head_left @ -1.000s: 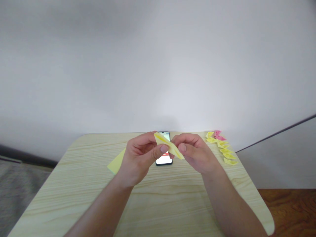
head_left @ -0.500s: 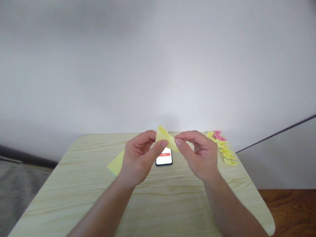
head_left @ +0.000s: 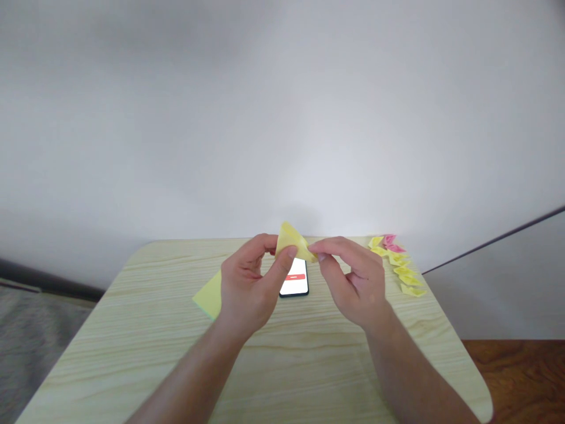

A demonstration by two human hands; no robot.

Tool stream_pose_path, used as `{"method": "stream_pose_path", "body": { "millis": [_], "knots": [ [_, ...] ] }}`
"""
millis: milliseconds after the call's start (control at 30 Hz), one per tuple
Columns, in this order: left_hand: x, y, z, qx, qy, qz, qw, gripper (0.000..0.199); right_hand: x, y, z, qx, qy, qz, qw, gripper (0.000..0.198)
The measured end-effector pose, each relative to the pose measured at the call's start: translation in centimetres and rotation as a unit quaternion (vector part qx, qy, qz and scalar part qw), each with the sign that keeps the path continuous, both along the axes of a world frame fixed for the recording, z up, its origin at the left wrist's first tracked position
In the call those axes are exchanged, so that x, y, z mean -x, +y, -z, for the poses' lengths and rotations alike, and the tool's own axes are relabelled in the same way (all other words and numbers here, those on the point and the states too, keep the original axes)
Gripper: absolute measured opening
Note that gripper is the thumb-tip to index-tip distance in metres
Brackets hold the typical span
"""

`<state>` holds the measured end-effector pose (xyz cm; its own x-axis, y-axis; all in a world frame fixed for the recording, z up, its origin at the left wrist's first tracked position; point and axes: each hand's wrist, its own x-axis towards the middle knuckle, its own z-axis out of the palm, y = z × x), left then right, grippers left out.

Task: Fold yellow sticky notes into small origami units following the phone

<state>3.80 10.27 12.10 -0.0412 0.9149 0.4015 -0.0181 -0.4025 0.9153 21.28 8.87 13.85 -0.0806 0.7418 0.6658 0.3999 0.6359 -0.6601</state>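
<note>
Holds the folded yellow paper (head_left: 288, 237) up off the table (head_left: 286, 371), between both hands and overlapping the far part of the phone (head_left: 294, 285) in this view. Grips the broad left part with the left hand (head_left: 251, 282), thumb across the near face, other fingers curled behind (mostly out of sight). Pinches the tapering right end with the right hand (head_left: 355, 280), index finger and thumb close together about the tip. Slants along its long axis from far left to near right, running the narrow end straight into the right fingertips. Seems to hinge on exactly that line: right hand nearer the tip, left thumb nearer the middle. Hard to make out the fold at the tip, small and covered by fingers. Has yellow sheets (head_left: 209, 295) lying on the left, partly behind the left hand, and folded yellow pieces (head_left: 406, 273) at the far right, beside folded pink paper (head_left: 394, 248).
</note>
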Motion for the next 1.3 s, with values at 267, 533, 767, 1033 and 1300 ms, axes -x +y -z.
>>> {"method": "stream_pose_path", "body": {
  "millis": [267, 533, 767, 1033, 1300],
  "knots": [
    [-0.7, -0.3, 0.0, 0.038, -0.07, 0.054, 0.995, 0.009, 0.6, 0.0, 0.6, 0.092, 0.127, 0.0, 0.988, 0.019],
    [1.0, -0.5, -0.8, 0.06, -0.025, 0.12, 0.991, 0.037, -0.3, 0.2, -0.1, 0.197, 0.154, -0.064, 0.966, 0.012],
    [1.8, -0.5, -1.6, 0.024, 0.084, 0.134, 0.987, 0.012, -0.3, 0.1, -0.2, 0.174, 0.092, -0.047, 0.979, 0.016],
    [1.6, -0.4, -1.5, 0.02, 0.095, 0.138, 0.986, 0.009, -0.1, 0.1, -0.2, 0.172, 0.1, -0.069, 0.977, 0.015],
    [1.6, -0.6, -1.5, 0.023, 0.074, 0.145, 0.986, 0.012, 0.2, 0.0, -0.1, 0.206, 0.133, -0.07, 0.967, 0.014]
  ]
}}
